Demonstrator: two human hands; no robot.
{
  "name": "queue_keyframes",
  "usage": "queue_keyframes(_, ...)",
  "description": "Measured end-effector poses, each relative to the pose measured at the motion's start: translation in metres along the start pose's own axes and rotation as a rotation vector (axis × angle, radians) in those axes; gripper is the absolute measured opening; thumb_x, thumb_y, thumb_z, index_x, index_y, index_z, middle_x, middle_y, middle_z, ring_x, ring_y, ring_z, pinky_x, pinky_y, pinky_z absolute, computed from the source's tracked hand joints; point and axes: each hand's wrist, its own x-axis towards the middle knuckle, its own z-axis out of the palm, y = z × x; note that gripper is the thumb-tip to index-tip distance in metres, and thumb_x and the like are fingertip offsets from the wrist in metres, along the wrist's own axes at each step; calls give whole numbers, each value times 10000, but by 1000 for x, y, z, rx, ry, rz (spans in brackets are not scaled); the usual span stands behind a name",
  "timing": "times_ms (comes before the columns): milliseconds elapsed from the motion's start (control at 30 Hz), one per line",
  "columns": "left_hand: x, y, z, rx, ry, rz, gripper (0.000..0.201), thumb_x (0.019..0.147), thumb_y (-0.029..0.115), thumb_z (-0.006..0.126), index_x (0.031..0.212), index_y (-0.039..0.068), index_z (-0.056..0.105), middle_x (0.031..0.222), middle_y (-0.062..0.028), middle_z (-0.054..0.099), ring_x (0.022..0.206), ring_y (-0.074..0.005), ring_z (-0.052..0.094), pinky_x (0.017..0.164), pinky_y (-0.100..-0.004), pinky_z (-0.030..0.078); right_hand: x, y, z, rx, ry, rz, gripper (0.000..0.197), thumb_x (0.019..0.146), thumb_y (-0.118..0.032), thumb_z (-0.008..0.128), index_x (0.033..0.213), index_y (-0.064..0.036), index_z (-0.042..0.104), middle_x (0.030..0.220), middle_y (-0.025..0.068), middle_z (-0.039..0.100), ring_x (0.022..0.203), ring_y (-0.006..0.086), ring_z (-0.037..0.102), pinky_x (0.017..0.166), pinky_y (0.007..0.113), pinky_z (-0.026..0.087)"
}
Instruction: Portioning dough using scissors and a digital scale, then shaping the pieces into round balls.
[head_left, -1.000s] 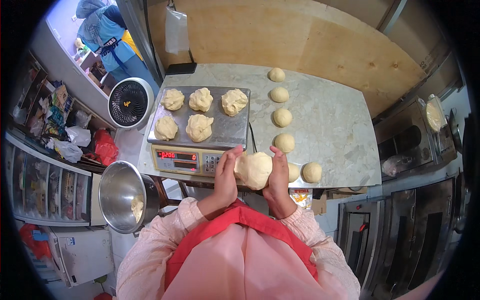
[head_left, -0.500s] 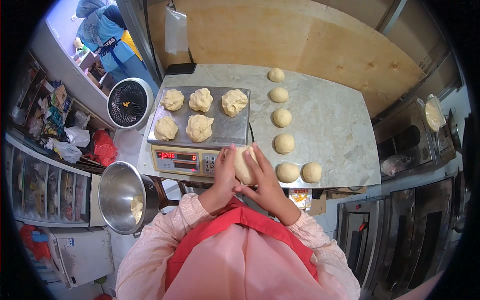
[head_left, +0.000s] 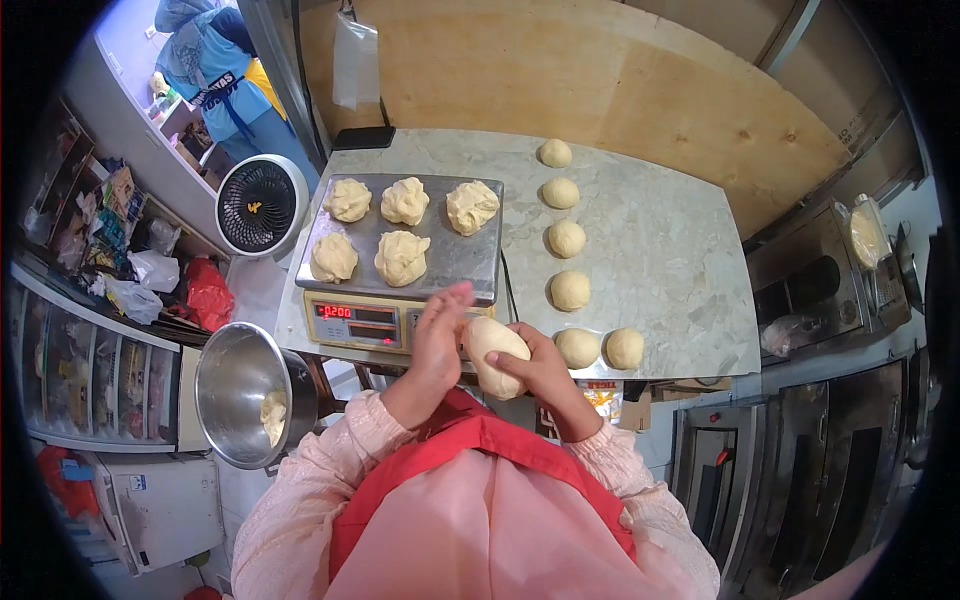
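1. Dough piece (head_left: pixel 497 355): held between both palms at the near edge of the marble counter (head_left: pixel 680 250), just in front of the scale (head_left: pixel 400 262).
2. Left hand (head_left: pixel 438 340): open flat, fingers straight, pressed against the dough's left side.
3. Right hand (head_left: pixel 540 368): cupped under and around the dough, holding it.
4. Scale pan: five rough dough lumps (head_left: pixel 403 256), filling most of it.
5. Counter: six rounded balls (head_left: pixel 568 238) in a line bending along the near edge; bare stone to their right.
6. Steel bowl (head_left: pixel 245 395): below the counter's left corner, beside the left forearm.
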Motion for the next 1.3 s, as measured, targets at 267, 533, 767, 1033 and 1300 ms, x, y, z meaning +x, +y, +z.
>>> queue_keyframes(267,-25,-4,0,6,-466,-315,391,864,312,399,1144,40,401,1093,-113,479,997,-205,488,836,-331,413,-1,-18,-2,-82,-204,-338,550,698,-270,670,1083,-9,377,891,129,554,820,203,553,704,305,442)
queue_keyframes(533,-12,-8,-1,-290,-41,-393,268,844,250,434,1023,57,486,974,-63,561,936,-188,538,819,-339,426,-18,-12,9,-757,323,-748,529,797,-271,544,1218,-36,327,1286,228,243,1184,349,275,945,419,256)
queue_keyframes(767,-21,-15,15,-191,5,-95,85,855,154,462,801,91,478,714,9,492,675,-73,497,607,-217,428,6,10,38,162,326,-511,394,898,-251,373,1190,13,363,1142,109,441,1012,141,438,869,257,349)
queue_keyframes(1033,-15,-10,13,11,4,44,107,864,173,465,854,69,483,642,33,421,586,-55,417,544,-197,384,10,8,21,294,224,-226,380,901,-327,336,981,8,496,812,89,575,708,130,561,642,240,456)
queue_keyframes(1300,-22,-7,9,216,27,430,296,897,257,341,1020,27,481,994,-97,504,915,-172,497,791,-282,387,13,6,14,348,440,-301,306,901,-294,368,1080,-57,442,827,32,482,735,91,484,645,232,429)
